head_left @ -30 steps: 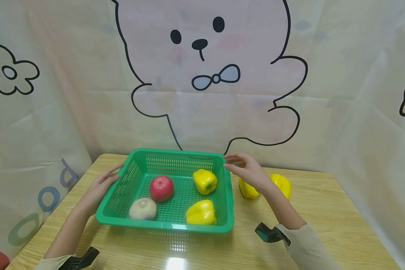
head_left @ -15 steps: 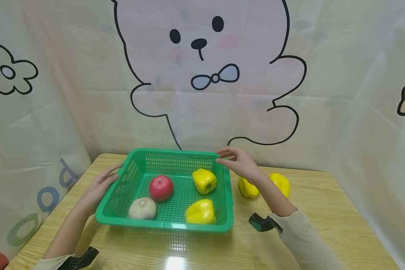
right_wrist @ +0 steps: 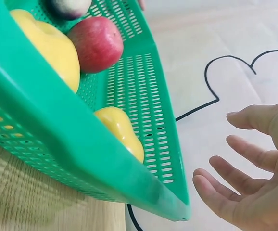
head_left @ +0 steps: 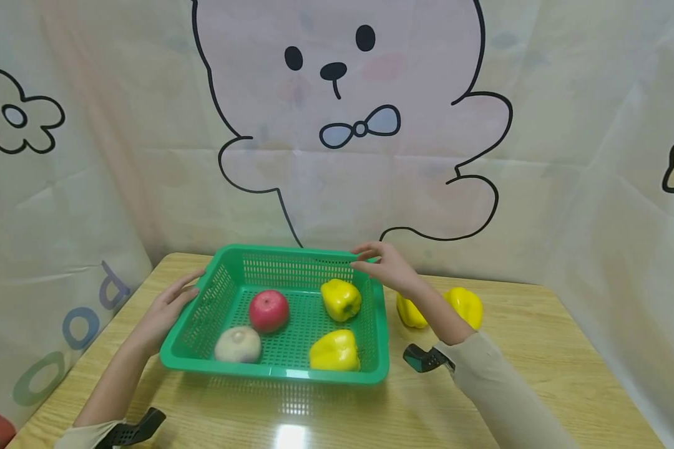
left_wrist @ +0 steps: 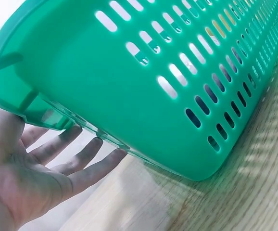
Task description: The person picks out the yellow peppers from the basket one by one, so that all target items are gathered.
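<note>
A green plastic basket [head_left: 275,372] on the table holds a red apple-like fruit [head_left: 269,310], a pale, round, purple-tinged vegetable [head_left: 238,345] and two yellow bell peppers [head_left: 334,350]. At the basket's left side is my left hand [head_left: 164,317]; in the left wrist view its extended fingers [left_wrist: 88,156] touch the outer wall below the rim. My right hand [head_left: 386,267] is by the far right corner, its fingers loosely bent. In the right wrist view this hand [right_wrist: 257,168] shows nothing in its grasp and a gap to the basket's rim [right_wrist: 170,110].
Two more yellow bell peppers [head_left: 463,307] lie on the wooden table [head_left: 539,368] right of the basket, partly hidden by my right forearm. A printed cloth backdrop [head_left: 337,206] stands behind the table and along both sides.
My right hand has moved left, from beside the far right corner to over the far rim. The left hand, the basket and its contents have stayed in place.
</note>
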Demonstrator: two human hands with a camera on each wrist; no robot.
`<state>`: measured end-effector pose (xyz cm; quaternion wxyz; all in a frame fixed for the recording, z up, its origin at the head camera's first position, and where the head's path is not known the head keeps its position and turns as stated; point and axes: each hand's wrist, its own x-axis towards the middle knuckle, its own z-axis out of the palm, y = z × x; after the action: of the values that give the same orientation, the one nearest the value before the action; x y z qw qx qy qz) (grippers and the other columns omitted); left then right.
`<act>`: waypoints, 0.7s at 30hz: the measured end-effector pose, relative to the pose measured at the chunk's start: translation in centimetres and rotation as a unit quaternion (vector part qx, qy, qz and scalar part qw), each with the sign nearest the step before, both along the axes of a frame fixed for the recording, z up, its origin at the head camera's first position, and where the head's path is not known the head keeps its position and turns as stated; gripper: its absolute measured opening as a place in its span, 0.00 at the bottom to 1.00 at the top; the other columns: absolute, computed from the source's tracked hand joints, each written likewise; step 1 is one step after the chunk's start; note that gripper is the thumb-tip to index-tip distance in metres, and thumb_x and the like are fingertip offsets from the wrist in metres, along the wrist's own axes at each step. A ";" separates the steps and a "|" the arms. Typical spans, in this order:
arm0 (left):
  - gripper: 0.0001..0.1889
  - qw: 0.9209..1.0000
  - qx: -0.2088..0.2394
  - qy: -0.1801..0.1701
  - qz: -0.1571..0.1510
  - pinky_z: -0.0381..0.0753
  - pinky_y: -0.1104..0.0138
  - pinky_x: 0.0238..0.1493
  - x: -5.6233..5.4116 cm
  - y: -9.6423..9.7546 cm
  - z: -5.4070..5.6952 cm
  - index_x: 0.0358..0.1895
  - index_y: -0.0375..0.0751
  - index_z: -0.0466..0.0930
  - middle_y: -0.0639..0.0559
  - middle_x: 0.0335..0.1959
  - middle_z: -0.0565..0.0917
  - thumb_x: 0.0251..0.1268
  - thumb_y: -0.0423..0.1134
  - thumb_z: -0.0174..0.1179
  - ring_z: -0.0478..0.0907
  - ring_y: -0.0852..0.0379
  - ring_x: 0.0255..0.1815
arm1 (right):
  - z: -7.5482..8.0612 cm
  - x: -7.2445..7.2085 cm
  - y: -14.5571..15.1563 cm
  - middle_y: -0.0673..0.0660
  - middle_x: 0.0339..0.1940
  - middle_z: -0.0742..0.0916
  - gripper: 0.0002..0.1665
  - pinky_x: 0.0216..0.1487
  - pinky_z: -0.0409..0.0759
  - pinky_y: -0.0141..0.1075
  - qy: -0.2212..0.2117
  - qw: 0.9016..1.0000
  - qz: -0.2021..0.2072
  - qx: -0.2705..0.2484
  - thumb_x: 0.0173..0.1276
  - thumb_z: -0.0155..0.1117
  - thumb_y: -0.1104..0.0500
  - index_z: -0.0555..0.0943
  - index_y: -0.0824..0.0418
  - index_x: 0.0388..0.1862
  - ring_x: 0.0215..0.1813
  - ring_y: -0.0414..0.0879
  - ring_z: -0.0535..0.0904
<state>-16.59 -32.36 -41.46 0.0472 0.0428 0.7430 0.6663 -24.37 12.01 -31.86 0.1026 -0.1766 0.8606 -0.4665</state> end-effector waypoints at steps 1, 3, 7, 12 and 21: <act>0.30 1.000 -0.001 0.000 0.001 0.90 0.60 0.40 0.0 0.0 0.0 0.85 0.47 0.55 0.67 0.53 0.83 0.89 0.48 0.46 0.87 0.59 0.43 | 0.0 -0.1 -0.1 0.71 0.68 0.80 0.24 0.59 0.83 0.52 0.001 1.000 -0.002 0.004 0.80 0.64 0.59 0.78 0.68 0.70 0.64 0.67 0.78; 0.30 1.000 -0.005 -0.002 0.002 0.90 0.60 0.41 0.0 0.0 0.1 0.85 0.47 0.54 0.68 0.52 0.83 0.89 0.49 0.46 0.87 0.59 0.44 | -0.1 -0.2 -0.3 0.71 0.68 0.80 0.25 0.61 0.82 0.53 -0.001 1.000 -0.006 0.010 0.79 0.64 0.59 0.78 0.67 0.70 0.66 0.67 0.77; 0.31 1.000 -0.009 -0.004 0.003 0.90 0.60 0.41 0.0 0.1 0.1 0.86 0.46 0.53 0.68 0.53 0.82 0.89 0.49 0.46 0.86 0.59 0.44 | -0.3 -0.5 -0.7 0.71 0.69 0.80 0.25 0.64 0.80 0.56 -0.001 1.000 -0.005 0.021 0.79 0.65 0.58 0.78 0.67 0.70 0.69 0.67 0.76; 0.31 1.000 -0.009 -0.005 0.001 0.90 0.60 0.41 -0.1 0.0 0.0 0.85 0.45 0.52 0.67 0.53 0.82 0.89 0.49 0.46 0.86 0.59 0.44 | -0.7 -0.9 -1.2 0.70 0.68 0.80 0.26 0.67 0.78 0.59 -0.005 1.000 0.000 0.028 0.79 0.65 0.58 0.78 0.67 0.70 0.71 0.67 0.74; 0.32 1.000 -0.011 -0.007 -0.001 0.90 0.59 0.42 0.0 0.0 0.1 0.86 0.45 0.51 0.66 0.53 0.82 0.89 0.50 0.46 0.86 0.59 0.45 | -1.2 -1.2 -2.1 0.71 0.71 0.77 0.28 0.67 0.79 0.57 -0.040 0.999 -0.004 0.029 0.78 0.66 0.58 0.75 0.67 0.72 0.70 0.67 0.75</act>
<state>-16.63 -32.36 -41.33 0.0537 0.0388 0.7497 0.6585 -25.52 9.89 -33.01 0.1403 -0.1515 0.8697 -0.4484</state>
